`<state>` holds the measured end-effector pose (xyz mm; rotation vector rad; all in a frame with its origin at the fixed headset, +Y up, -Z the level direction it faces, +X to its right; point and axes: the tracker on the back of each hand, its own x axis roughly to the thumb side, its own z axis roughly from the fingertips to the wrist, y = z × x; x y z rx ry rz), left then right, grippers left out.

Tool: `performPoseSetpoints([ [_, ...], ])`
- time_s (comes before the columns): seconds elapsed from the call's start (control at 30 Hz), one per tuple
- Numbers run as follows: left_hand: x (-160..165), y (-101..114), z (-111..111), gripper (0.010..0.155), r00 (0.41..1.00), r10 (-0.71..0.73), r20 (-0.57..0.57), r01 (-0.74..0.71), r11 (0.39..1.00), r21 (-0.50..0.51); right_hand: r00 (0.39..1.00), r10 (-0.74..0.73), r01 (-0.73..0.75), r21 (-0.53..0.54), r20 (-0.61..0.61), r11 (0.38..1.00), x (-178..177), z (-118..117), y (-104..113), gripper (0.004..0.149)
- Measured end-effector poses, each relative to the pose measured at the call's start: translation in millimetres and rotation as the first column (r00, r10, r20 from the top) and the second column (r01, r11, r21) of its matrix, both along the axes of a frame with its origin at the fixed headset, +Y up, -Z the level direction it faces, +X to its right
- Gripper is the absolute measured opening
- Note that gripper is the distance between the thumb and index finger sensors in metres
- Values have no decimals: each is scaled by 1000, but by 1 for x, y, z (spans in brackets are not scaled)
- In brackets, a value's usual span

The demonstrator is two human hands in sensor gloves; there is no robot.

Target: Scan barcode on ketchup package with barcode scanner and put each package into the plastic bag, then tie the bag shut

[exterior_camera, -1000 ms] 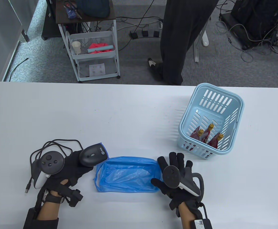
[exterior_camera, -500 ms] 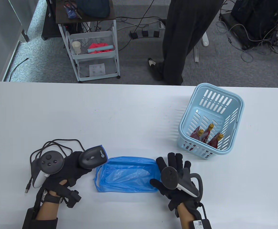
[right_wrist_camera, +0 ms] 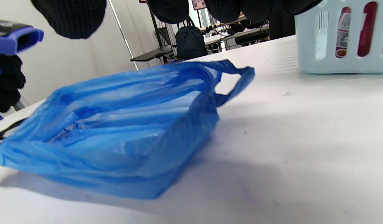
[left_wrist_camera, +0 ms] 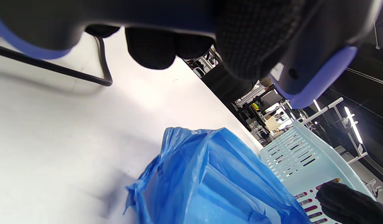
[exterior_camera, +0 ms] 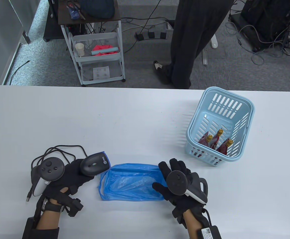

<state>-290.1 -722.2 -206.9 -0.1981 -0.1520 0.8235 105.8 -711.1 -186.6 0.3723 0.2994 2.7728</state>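
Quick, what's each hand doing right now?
Left hand: grips the barcode scanner.
Right hand: open, holding nothing, over the blue bag's right end.

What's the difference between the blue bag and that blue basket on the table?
The bag is soft, crinkly, deep-blue plastic lying flat and slack between the two hands; the basket is rigid, pale-blue and slotted, standing at the table's right side. The bag looks empty, while the basket holds three red ketchup packages with gold caps. The right hand hovers at the bag's edge; nothing touches the basket. Both are blue plastic holders resting on the white table.
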Motion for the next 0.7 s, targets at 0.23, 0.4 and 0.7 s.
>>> performPoseSetpoints([
  [0.23, -2, -1, 0, 51, 1000, 14, -3, -14, 1000, -9, 996, -8, -4, 149, 83, 989, 14, -6, 45, 70],
  [0.4, -2, -1, 0, 50, 1000, 10, -7, -10, 1000, -9, 977, -66, 7, 279, 203, 960, 38, -14, 82, 57],
  [0.7, -3, -2, -1, 51, 1000, 4, -5, -4, 1000, -18, 928, -36, -90, 314, 372, 945, 63, -35, 110, 50],
])
